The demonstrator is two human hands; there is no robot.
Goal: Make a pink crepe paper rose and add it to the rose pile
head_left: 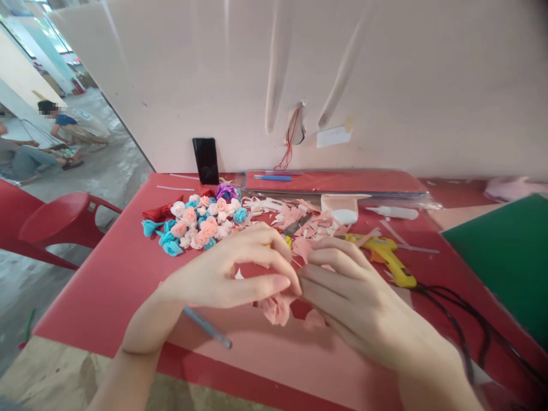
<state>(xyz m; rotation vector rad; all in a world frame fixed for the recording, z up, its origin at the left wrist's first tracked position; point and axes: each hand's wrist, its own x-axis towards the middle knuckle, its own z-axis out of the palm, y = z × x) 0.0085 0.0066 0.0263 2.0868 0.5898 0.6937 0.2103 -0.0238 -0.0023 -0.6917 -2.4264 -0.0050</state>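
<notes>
Pale wall [428, 85] backs a red surface [107, 285], with a green sheet [509, 257] at its right side. Both hands meet near the front edge. The left hand [222, 274] curls over, thumb and fingertips pressed together on a pink flower [276, 308]. The right hand [355, 297] pinches the same flower from the other side, fingers closed. The flower hangs low between them, at or just above the surface; which, I cannot tell. Behind the left hand lies a heap of roses [201, 222], and a yellow glue gun [391, 257] rests just beside the right hand, its black cord [454, 319] running close along that forearm. A snag of the arm on the cord could drag the gun into the fingers, and its tip may be hot, though nothing shows whether it is on. Pink scraps [303, 222] lie near and could stick to any wet glue. The petals look soft: too hard a pinch could tear or flatten them, and a slack one could let them unroll. A blue stick [208, 328] lies under the left wrist and could roll off the front edge.
</notes>
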